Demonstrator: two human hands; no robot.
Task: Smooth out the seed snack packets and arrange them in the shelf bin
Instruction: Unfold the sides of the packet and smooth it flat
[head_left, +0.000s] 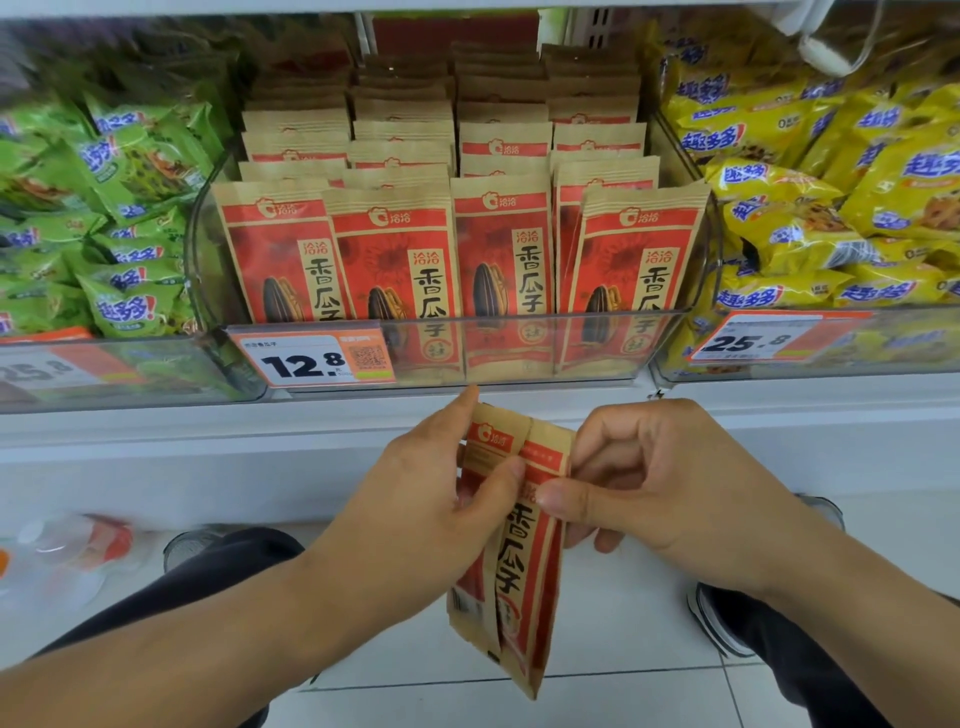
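1. Nearest me, my dark trouser legs (171, 597) and shoes rest on the pale tiled floor (623, 623).
2. My left hand (436, 488) grasps a seed packet (524, 561) from its left side, thumb pressed across the front near the top, fingers behind it.
3. My right hand (654, 478) pinches the same packet's right edge near the top, thumb on the front and fingers curled behind.
4. The packet hangs upright between both hands, folded lengthwise along a crease, below and in front of the shelf edge (156, 431).
5. Beyond it sits the clear shelf bin (519, 348), with a price tag (311, 361) reading 12.8 on its front left.
6. Inside, matching red-and-tan packets (395, 254) stand upright in about four rows running back.
7. To the left lies a bin of green snack bags (130, 218); to the right, yellow snack bags (810, 208).
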